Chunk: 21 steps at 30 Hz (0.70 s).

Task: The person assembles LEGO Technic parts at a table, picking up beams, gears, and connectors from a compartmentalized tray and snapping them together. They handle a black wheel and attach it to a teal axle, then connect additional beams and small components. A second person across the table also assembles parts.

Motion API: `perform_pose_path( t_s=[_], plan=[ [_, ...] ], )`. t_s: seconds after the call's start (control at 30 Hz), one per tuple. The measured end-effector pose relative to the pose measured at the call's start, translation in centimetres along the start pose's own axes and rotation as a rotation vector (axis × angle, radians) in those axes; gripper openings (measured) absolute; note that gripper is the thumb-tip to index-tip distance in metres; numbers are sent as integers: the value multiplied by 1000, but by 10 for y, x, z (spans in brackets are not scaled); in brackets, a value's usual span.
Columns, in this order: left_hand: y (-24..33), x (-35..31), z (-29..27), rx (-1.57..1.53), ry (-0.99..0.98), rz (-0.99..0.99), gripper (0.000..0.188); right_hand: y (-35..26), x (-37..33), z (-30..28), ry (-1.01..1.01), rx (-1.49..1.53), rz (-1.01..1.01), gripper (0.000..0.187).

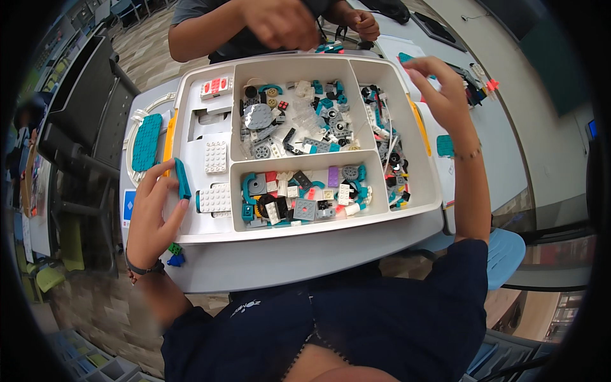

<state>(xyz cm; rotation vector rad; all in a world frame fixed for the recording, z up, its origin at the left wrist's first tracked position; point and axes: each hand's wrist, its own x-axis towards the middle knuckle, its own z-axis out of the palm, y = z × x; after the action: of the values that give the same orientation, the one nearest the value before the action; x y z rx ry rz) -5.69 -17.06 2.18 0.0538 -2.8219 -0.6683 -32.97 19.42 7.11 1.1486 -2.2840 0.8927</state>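
Note:
My left hand [153, 207] is at the left end of a white sorting tray [280, 234], its fingers and thumb around a long teal building piece [182, 179]. My right hand [443, 90] hovers by the tray's far right corner, thumb and fingers apart, with nothing visible between them. Loose bricks, wheels and grey connectors fill the tray's compartments. A grey round piece [258, 116] lies in the large far one. White studded blocks [216, 157] sit in the left section, along with a white block with red marks [216, 87].
Across the table a co-worker's blurred hand [280, 22] and other hand [364, 25] are near small teal parts [330, 47]. A teal studded plate [147, 142] lies left of the tray. Green and blue bricks [175, 256] rest at the near left edge. A blue chair [506, 258] stands at right.

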Motion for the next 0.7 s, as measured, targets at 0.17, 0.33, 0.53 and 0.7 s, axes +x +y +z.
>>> perform_pose_path(
  t_s=[0.17,0.33,0.53,0.7],
  plan=[
    [-1,1,2,-14,38,9,22,40,23,14,-50,-92,103,19],
    [0,1,4,2,44,19,23,63,22,14,62,10,157,22],
    [2,2,3,-2,46,30,22,75,20,2,6,173,245,22],
    [3,2,3,-28,24,-5,22,63,24,-6,-652,117,384,20]
  ],
)
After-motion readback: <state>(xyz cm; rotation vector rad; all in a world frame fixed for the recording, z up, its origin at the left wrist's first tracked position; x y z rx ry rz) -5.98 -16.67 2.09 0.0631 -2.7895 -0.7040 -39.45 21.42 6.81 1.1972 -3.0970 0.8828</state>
